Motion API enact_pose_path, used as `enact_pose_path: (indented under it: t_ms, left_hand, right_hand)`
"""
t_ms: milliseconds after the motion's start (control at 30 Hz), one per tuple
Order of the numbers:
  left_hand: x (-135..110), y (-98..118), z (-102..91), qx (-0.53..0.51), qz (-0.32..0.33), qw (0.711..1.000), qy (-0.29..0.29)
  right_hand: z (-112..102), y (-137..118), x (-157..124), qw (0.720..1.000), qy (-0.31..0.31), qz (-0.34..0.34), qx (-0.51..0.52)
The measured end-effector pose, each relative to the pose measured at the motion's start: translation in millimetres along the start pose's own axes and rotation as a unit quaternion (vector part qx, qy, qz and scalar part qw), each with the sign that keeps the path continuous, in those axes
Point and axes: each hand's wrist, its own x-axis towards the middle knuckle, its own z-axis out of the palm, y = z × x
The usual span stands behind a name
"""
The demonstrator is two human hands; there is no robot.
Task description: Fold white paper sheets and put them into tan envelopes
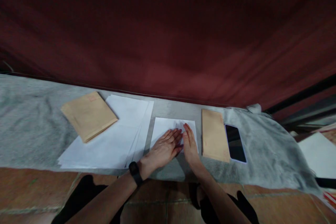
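Dark red cloth hanging [157,45] stands behind a support draped in grey cloth [265,154]. A fanned stack of large white paper sheets [107,147] lies at left, with a squarish bundle of tan paper packets [89,115] on its upper left part. The smaller white paper rectangle [159,130] lies mid-cloth, under both hands. To its right: narrow tan paper packets [214,134], then a black-screened phone with a pale purple edge [235,143]. Left hand [166,145]: palm down on the rectangle, fingers extended, grasping nothing. Right hand [190,143]: fingers straight, nothing visibly gripped. Judgement: even pressure, left palm steadying, should prevent skewing or wrinkling.
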Motion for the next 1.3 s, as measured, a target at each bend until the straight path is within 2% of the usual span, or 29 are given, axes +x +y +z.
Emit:
enact_pose_path:
  t_ms: [133,367,467,667,867,1000,1167,1300]
  left_hand:
    - [9,0,-0.1,-0.023,0.047,0.999,-0.008]
    - [34,-16,13.1,0.016,0.018,1.000,0.009]
    - [42,-18,14.0,0.022,0.001,0.999,0.023]
    - [53,-6,22.8,0.021,-0.019,0.998,0.051]
    - [59,9,31.6,0.016,-0.018,0.999,0.031]
    - [51,21,29.9,0.006,0.017,1.000,0.007]
    - [24,39,21.1,-0.017,0.087,0.996,-0.014]
    - [4,48,13.4,-0.038,0.112,0.993,-0.025]
  right_hand:
    - [3,-3,2,0.997,0.046,0.043,0.054]
    - [7,-7,0,0.996,0.051,0.041,0.063]
    - [6,-14,-2,0.992,0.087,0.044,0.076]
    - [-7,-23,4,0.968,0.162,0.108,0.159]
    - [-27,-21,23,0.955,0.181,0.110,0.209]
    - [-33,-16,28,0.956,0.169,0.115,0.209]
    - [-36,-3,31,0.962,0.151,0.129,0.186]
    - [-33,5,32,0.978,0.111,0.113,0.136]
